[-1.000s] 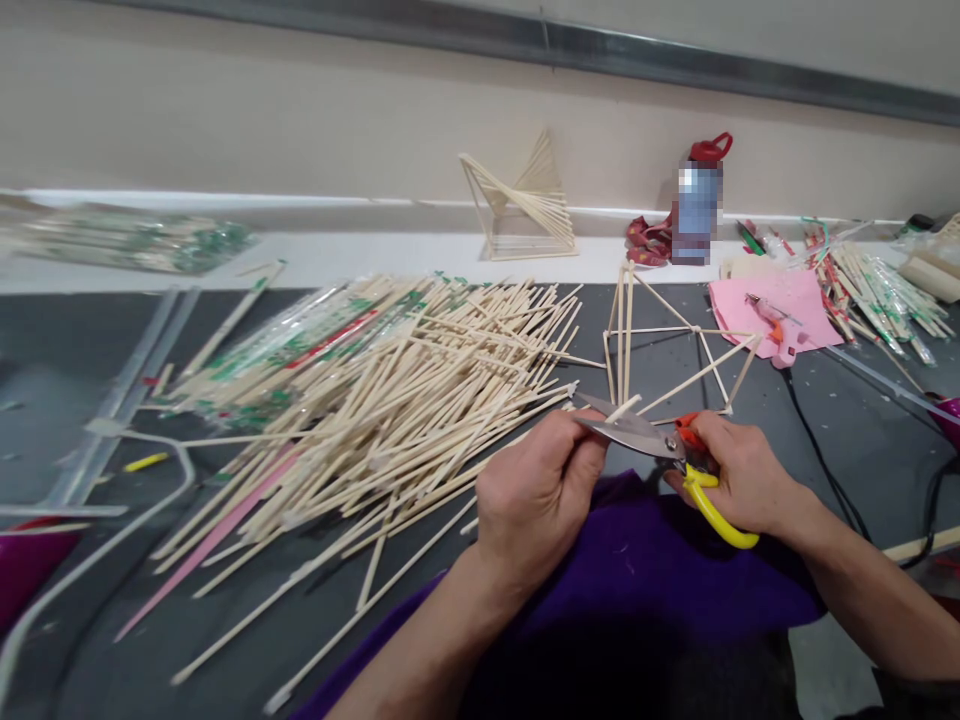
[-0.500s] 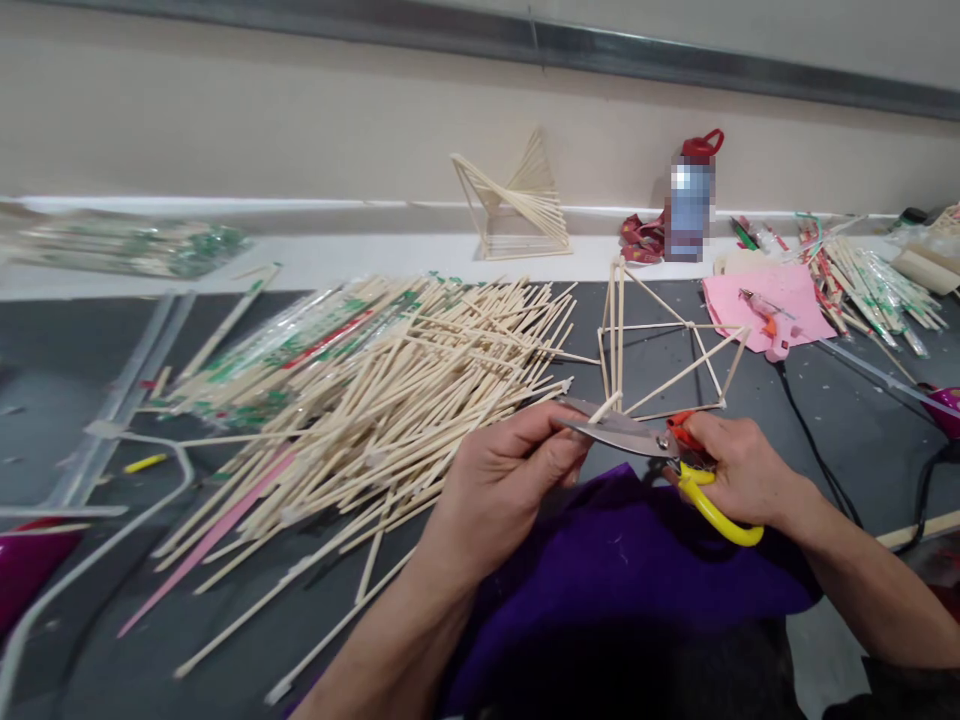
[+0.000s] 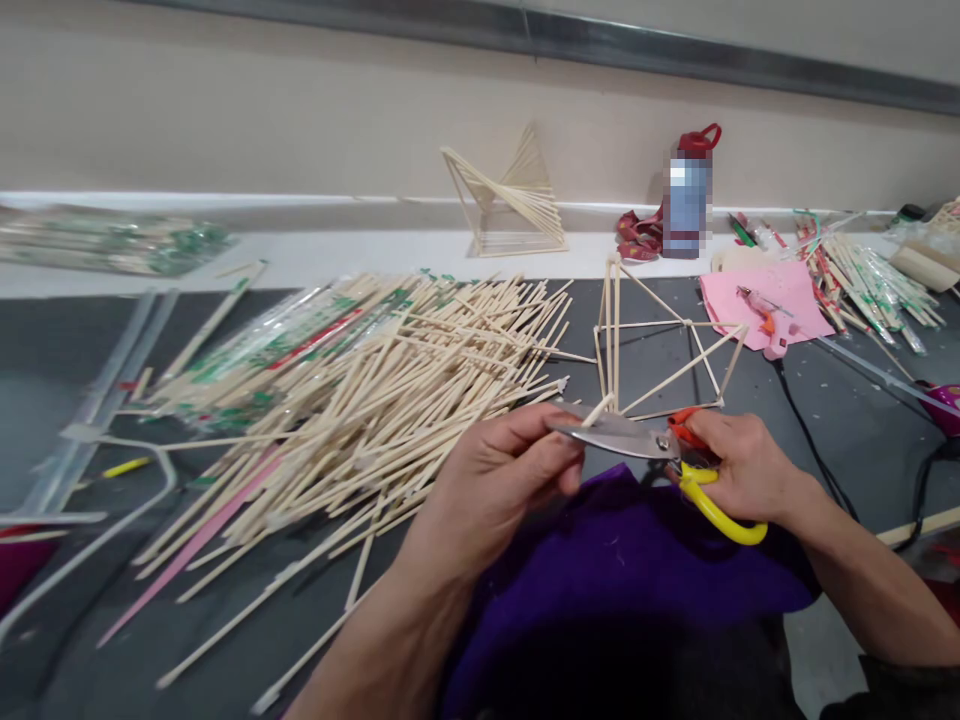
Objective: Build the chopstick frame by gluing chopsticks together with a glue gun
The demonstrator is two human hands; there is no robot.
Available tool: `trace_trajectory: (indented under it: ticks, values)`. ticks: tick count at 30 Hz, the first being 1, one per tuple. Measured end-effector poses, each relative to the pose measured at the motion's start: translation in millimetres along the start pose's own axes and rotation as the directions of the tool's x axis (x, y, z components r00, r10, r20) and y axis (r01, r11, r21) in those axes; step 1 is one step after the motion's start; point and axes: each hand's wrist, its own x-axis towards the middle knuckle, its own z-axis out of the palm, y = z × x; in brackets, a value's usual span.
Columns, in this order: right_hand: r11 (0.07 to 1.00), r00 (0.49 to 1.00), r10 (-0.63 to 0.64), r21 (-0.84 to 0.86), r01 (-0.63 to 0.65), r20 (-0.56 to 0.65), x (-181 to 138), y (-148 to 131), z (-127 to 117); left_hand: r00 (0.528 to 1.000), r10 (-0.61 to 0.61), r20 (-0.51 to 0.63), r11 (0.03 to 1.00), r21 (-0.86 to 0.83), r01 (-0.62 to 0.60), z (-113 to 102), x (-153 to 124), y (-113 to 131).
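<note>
My left hand [image 3: 487,490] pinches a short wooden stick [image 3: 598,409] whose tip pokes up between the blades of the shears [image 3: 630,438]. Wrapped round the shears' yellow and orange handles is my right hand [image 3: 739,465]. Both hands hover over purple cloth [image 3: 637,560] at the near edge of the dark table. Just behind the shears stands a frame of glued sticks [image 3: 660,345]. A big heap of loose wooden sticks [image 3: 375,380] lies to the left of my hands.
A finished stick model [image 3: 510,200] and a bottle [image 3: 686,205] stand on the white ledge at the back. A pink sheet with a glue gun [image 3: 765,320] lies at the right, with a black cable [image 3: 817,440] running toward me. More wrapped sticks [image 3: 870,275] lie far right.
My hands and the shears have shifted slightly left and up in the view. The stick stays between the blades. The grip on both is unchanged.
</note>
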Motion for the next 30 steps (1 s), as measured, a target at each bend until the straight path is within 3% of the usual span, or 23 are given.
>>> trace_trajectory:
  ticks: [2,5,7,9,13,21,26,30]
  values:
    - [0.998,0.998,0.060,-0.021,-0.060,0.009,0.1,-0.6,1.8,0.965,0.217,-0.148,0.953,0.248,-0.176,3.6,0.3,-1.4]
    - [0.992,0.992,0.122,-0.046,-0.121,0.017,-0.5,-3.0,3.5,0.855,0.465,-0.230,0.805,0.511,-0.301,8.7,-1.2,-5.1]
    - [0.989,0.990,0.140,-0.042,-0.139,0.021,-1.0,-4.8,3.7,0.814,0.534,-0.228,0.732,0.606,-0.310,10.2,-3.4,-7.2]
    - [0.990,0.990,0.137,-0.024,-0.136,0.025,-1.5,-5.9,3.9,0.803,0.553,-0.222,0.696,0.653,-0.299,10.2,-5.7,-7.7]
    - [0.992,0.992,0.127,-0.011,-0.127,0.023,-2.3,-6.2,5.3,0.851,0.497,-0.170,0.746,0.585,-0.319,8.5,-7.3,-4.7]
    - [0.992,0.993,0.116,0.042,-0.117,0.028,0.8,-5.3,0.0,0.953,0.286,-0.098,0.945,0.197,-0.263,9.2,0.3,-0.4]
    - [0.994,0.994,0.090,0.054,-0.093,0.058,2.1,-0.1,-2.6,0.995,0.101,-0.021,0.995,-0.020,-0.102,7.6,2.8,3.4]
    - [0.996,0.996,0.060,0.055,-0.063,0.062,2.3,1.4,-4.0,0.994,-0.075,0.078,0.977,-0.196,0.089,6.4,3.1,6.1]
